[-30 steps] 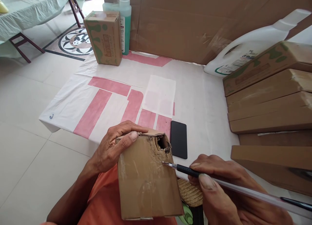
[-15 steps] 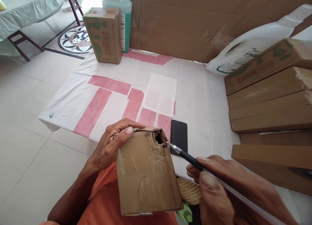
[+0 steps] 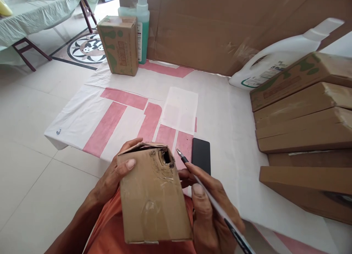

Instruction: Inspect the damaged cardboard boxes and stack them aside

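A worn cardboard box (image 3: pixel 154 202) rests over my lap, with a ragged, blackened hole at its upper right corner and a top flap slightly lifted. My left hand (image 3: pixel 121 171) is closed around the box's upper left side, thumb on the front face and the other fingers behind. Between thumb and fingers, my right hand (image 3: pixel 211 206) grips a pen (image 3: pixel 217 206) with a black grip, metal tip and clear barrel. The pen's tip points up and left, just right of the hole and apart from the box. Some fingers of that hand are near the box's right side.
On the white-and-pink cloth (image 3: pixel 110 125) lie a black phone (image 3: pixel 201 156) and a white sheet (image 3: pixel 180 109). A printed carton (image 3: pixel 119 44) stands before a green bottle (image 3: pixel 143 37). Several cardboard boxes (image 3: pixel 297 129) and a white jug (image 3: pixel 280 59) stand on the right.
The pen tip has come away from the hole's edge. My right hand has moved left, close to the box. The box has shifted left, and its top flap gapes more.
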The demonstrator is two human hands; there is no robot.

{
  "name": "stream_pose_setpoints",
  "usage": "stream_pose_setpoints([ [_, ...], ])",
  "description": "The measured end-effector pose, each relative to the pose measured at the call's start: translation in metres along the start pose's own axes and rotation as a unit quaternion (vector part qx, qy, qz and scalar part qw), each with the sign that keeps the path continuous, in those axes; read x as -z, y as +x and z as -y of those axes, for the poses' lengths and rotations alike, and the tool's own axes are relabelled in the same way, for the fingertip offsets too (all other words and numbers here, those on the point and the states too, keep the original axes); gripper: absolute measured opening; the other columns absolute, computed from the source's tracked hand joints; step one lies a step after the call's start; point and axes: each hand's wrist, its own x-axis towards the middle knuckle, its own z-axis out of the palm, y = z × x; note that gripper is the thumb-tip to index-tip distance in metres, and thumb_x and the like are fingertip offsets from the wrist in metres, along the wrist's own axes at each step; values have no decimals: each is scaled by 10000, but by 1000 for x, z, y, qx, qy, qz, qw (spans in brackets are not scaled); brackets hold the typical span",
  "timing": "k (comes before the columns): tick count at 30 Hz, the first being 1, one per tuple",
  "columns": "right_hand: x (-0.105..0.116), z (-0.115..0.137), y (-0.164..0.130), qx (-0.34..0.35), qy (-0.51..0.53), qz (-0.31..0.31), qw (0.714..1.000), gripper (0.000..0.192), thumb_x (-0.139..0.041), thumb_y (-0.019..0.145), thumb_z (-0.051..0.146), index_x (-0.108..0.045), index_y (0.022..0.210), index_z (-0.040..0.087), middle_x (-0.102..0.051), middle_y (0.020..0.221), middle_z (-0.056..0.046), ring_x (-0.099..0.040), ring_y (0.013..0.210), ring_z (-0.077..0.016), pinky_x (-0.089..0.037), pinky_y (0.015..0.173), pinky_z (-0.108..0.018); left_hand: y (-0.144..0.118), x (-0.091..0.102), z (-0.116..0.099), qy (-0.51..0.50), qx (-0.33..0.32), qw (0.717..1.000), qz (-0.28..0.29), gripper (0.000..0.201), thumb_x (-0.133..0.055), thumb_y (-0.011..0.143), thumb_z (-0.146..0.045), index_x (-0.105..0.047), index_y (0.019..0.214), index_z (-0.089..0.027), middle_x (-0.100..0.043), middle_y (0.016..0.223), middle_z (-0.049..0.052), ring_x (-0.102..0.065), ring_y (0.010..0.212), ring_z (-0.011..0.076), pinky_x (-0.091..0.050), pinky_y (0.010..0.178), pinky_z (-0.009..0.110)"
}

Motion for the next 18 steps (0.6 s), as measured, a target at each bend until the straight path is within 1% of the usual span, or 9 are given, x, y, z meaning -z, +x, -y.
stream_pose_setpoints([
  [2, -5, 3, 0, 44, -3, 18, 999, 291, -546, 1092, 260, -758, 1289, 289, -782, 1057, -36, -751, 902, -202, -591, 798, -342, -1, -2, -2, -95, 20, 995, -5, 585, -634, 973, -570, -630, 1455, -239, -676, 1498, 144, -676, 1326, 403, -616, 1008, 479],
  [4, -8, 6, 8, 89, -4, 53, 995, 297, -544, 1085, 228, -737, 1307, 270, -782, 1021, -40, -763, 885, -203, -598, 785, -338, 2, -1, -8, -140, 12, 990, -32, 555, -590, 984, -554, -663, 1419, -217, -723, 1424, 141, -706, 1269, 389, -620, 981, 470],
  [7, -17, 8, 29, 117, 1, 137, 984, 261, -546, 1091, 245, -722, 1284, 245, -797, 999, -42, -791, 898, -205, -620, 787, -324, 13, 8, -21, -135, -21, 989, -64, 537, -572, 988, -541, -701, 1382, -199, -795, 1258, 137, -737, 1197, 378, -623, 957, 474],
  [9, -30, 7, 45, 113, 26, 170, 979, 265, -522, 1111, 273, -703, 1302, 239, -819, 1111, -59, -807, 1010, -214, -637, 851, -322, 24, 20, -29, -103, -65, 987, -101, 464, -585, 994, -511, -738, 1322, -220, -817, 1187, 111, -733, 1199, 365, -621, 956, 465],
  [11, -52, 4, 62, 111, 51, 174, 977, 285, -498, 1127, 290, -679, 1339, 232, -807, 1255, -76, -787, 1143, -217, -626, 949, -327, 41, 33, -36, -49, -117, 982, -140, 391, -582, 1009, -471, -760, 1275, -246, -809, 1229, 77, -705, 1256, 343, -603, 999, 448],
  [13, -80, -2, 81, 128, 69, 161, 976, 297, -481, 1133, 302, -669, 1346, 217, -791, 1310, -86, -771, 1181, -211, -604, 984, -319, 63, 45, -43, 3, -158, 974, -162, 375, -563, 1024, -466, -758, 1270, -260, -782, 1314, 55, -686, 1297, 327, -588, 1025, 438],
  [15, -109, -10, 103, 153, 81, 146, 974, 303, -467, 1131, 319, -670, 1328, 209, -792, 1301, -92, -768, 1164, -213, -591, 981, -324, 91, 55, -50, 34, -176, 970, -162, 394, -532, 1043, -503, -750, 1280, -276, -774, 1329, 56, -704, 1279, 335, -602, 978, 447],
  [17, -133, -17, 125, 162, 89, 132, 974, 320, -461, 1125, 354, -673, 1316, 209, -790, 1298, -102, -759, 1165, -233, -581, 984, -355, 120, 62, -56, 55, -181, 970, -152, 455, -475, 1061, -573, -757, 1273, -285, -800, 1249, 80, -740, 1224, 365, -625, 884, 466],
  [18, -141, -21, 135, 153, 93, 128, 975, 330, -463, 1123, 379, -674, 1312, 210, -785, 1305, -107, -751, 1182, -245, -576, 997, -374, 132, 66, -57, 70, -186, 969, -149, 507, -437, 1067, -613, -762, 1269, -280, -810, 1209, 96, -749, 1207, 380, -631, 852, 474],
])
